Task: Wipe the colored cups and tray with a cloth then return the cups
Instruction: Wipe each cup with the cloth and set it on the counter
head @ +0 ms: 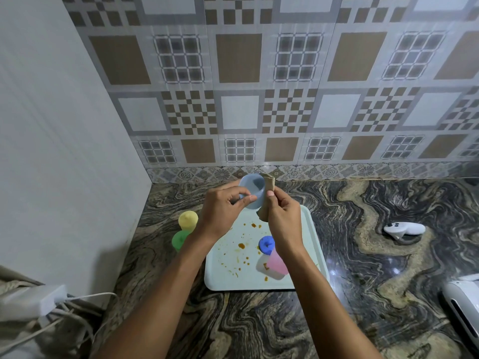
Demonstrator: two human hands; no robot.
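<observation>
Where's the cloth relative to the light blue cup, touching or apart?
Touching: head view shows the cloth lying against the light blue cup at its rim.

Indoor light, moderate & fairly even, slightly cool; source not in view. Glossy surface shows soft whitish glare patches right of the tray. Shadows are diffuse, soft-edged: a dim patch low on the plain wall at left, a darker strip on the surface beside it. Wide-angle distortion: lines of the backsplash tiles bow & lean toward the corners. Centre reasonably sharp; left hand & right hand slightly soft. Edges worse: white device at right edge & charger bottom left smeared, low detail. Tile pattern looks blocky w/ compression up top.
</observation>
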